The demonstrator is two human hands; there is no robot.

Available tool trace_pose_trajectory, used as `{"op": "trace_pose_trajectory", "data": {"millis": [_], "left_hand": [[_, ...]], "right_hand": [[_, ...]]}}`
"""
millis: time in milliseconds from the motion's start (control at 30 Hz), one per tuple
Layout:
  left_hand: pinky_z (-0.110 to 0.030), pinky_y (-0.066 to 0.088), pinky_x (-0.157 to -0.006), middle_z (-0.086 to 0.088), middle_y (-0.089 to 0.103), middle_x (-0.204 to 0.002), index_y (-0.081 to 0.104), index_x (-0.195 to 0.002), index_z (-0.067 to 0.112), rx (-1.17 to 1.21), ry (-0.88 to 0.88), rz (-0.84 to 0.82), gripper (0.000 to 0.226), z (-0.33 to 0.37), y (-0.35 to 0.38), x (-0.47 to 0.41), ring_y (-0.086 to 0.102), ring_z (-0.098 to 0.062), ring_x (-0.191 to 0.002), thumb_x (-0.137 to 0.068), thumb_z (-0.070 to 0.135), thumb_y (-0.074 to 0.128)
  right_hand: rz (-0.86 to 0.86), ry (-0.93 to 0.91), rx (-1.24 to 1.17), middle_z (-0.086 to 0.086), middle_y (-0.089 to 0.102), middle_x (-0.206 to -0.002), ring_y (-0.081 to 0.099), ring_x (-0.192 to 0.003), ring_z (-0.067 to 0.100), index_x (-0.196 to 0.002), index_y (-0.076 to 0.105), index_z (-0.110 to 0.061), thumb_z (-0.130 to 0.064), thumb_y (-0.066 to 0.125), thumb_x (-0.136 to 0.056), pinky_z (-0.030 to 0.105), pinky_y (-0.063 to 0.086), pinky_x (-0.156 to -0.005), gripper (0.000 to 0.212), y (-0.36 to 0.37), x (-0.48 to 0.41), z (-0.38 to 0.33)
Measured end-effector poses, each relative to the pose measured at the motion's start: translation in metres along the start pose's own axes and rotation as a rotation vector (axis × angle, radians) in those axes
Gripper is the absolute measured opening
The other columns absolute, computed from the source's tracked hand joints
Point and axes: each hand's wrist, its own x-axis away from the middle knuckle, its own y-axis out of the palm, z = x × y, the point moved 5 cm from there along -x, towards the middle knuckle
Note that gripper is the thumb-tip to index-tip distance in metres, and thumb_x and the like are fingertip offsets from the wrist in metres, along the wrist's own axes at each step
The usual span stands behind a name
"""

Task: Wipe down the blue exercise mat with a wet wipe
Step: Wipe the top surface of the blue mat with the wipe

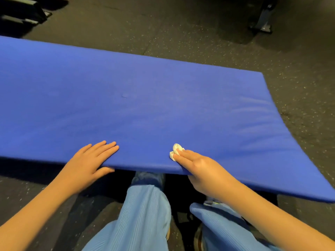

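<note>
Blue mat [145,98], wipe [175,150] seemingly pressed by right hand [201,169].

A gym, by the look of it: black speckled rubber floor [181,33] all round, a padded blue mat [145,98] under the left hand [87,160] and right hand [199,167], a steel machine foot [262,22] far beyond the right hand, and dark equipment [23,11] far beyond the left.

left hand [88,162] lies flat, right hand [197,169] presses down flat.

Smooth matt mat [145,98], speckled rubbery floor [199,42]
</note>
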Motion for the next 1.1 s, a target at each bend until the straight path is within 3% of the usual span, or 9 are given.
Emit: {"op": "trace_pose_trajectory", "data": {"millis": [67, 267, 367, 467, 567, 667, 767, 933, 1100], "left_hand": [[-0.033, 0.023, -0.106, 0.009, 0.042, -0.146, 0.044, -0.142, 0.023, -0.010, 0.079, 0.071, 0.070, 0.022, -0.011, -0.016, 0.045, -0.019, -0.131, -0.095, 0.067, 0.018], [-0.036, 0.039, -0.102, 0.003, 0.057, -0.136, 0.057, -0.131, 0.017, -0.005, 0.350, 0.116, 0.068, 0.120, -0.023, -0.067, 0.059, -0.020, -0.119, -0.099, 0.061, 0.016], [-0.033, 0.055, -0.081, 0.002, 0.067, -0.122, 0.068, -0.116, 0.015, 0.005, 0.468, 0.082, 0.074, 0.175, -0.027, -0.083, 0.067, -0.017, -0.103, -0.100, 0.059, 0.011], [-0.021, 0.053, -0.070, 0.007, 0.070, -0.112, 0.072, -0.107, 0.021, -0.005, 0.551, 0.024, 0.077, 0.221, -0.017, -0.090, 0.068, -0.012, -0.093, -0.098, 0.061, 0.006], [-0.021, 0.054, -0.076, 0.010, 0.065, -0.122, 0.068, -0.116, 0.024, 0.022, 0.594, -0.083, 0.079, 0.237, -0.003, -0.093, 0.063, -0.009, -0.102, -0.092, 0.071, 0.008], [-0.027, 0.028, -0.111, 0.018, 0.030, -0.153, 0.040, -0.145, 0.031, 0.060, 0.589, -0.212, 0.093, 0.235, 0.012, -0.096, 0.026, -0.004, -0.138, -0.077, 0.079, -0.002], [-0.026, 0.003, -0.117, 0.026, 0.002, -0.155, 0.019, -0.151, 0.037, 0.054, 0.521, -0.317, 0.112, 0.224, 0.023, -0.095, 0.002, -0.002, -0.146, -0.060, 0.084, -0.026], [-0.021, -0.007, -0.112, 0.030, -0.004, -0.149, 0.016, -0.149, 0.041, 0.119, 0.386, -0.254, 0.110, 0.205, 0.032, -0.099, -0.003, 0.001, -0.145, -0.059, 0.086, -0.027], [-0.029, -0.007, -0.116, 0.025, -0.004, -0.151, 0.016, -0.150, 0.036, 0.160, 0.265, -0.203, 0.110, 0.198, 0.041, -0.099, -0.006, -0.003, -0.145, -0.061, 0.087, -0.023]], "right_hand": [[0.071, -0.007, 0.015, 0.007, 0.045, -0.147, 0.051, -0.129, 0.025, -0.134, 0.054, -0.012, 0.012, 0.047, -0.072, 0.044, 0.056, -0.084, 0.066, -0.017, 0.011, 0.017], [0.142, 0.159, 0.029, -0.007, 0.047, -0.144, 0.044, -0.131, 0.007, -0.133, 0.057, -0.022, 0.020, 0.065, -0.069, 0.029, 0.046, -0.100, 0.077, -0.074, 0.078, 0.083], [0.155, 0.244, 0.028, -0.011, 0.050, -0.141, 0.044, -0.128, 0.001, -0.130, 0.061, -0.021, 0.022, 0.067, -0.067, 0.020, 0.037, -0.103, 0.077, -0.090, 0.125, 0.103], [0.160, 0.352, 0.001, -0.025, 0.046, -0.140, 0.045, -0.128, -0.002, -0.130, 0.061, -0.027, 0.023, 0.066, -0.066, 0.019, 0.036, -0.105, 0.081, -0.093, 0.168, 0.120], [0.129, 0.464, -0.029, -0.040, 0.031, -0.142, 0.040, -0.131, -0.005, -0.130, 0.059, -0.031, 0.025, 0.059, -0.068, 0.011, 0.031, -0.107, 0.084, -0.071, 0.195, 0.134], [0.044, 0.568, -0.085, -0.033, 0.018, -0.149, 0.028, -0.138, -0.003, -0.138, 0.050, -0.029, 0.020, 0.050, -0.073, 0.001, 0.020, -0.104, 0.081, -0.032, 0.203, 0.139], [0.045, 0.655, -0.105, -0.032, 0.005, -0.149, 0.009, -0.140, -0.010, -0.145, 0.035, -0.033, 0.002, 0.049, -0.084, 0.002, 0.016, -0.107, 0.071, -0.008, 0.202, 0.129], [-0.001, 0.485, -0.172, -0.025, 0.006, -0.155, 0.001, -0.142, -0.010, -0.146, 0.021, -0.037, -0.050, 0.026, -0.090, 0.015, 0.005, -0.117, 0.057, 0.011, 0.184, 0.089], [0.066, 0.676, -0.132, -0.022, -0.005, -0.150, -0.004, -0.140, -0.007, -0.151, 0.024, -0.025, -0.036, 0.033, -0.103, 0.019, 0.004, -0.118, 0.050, 0.009, 0.165, 0.113]]}}
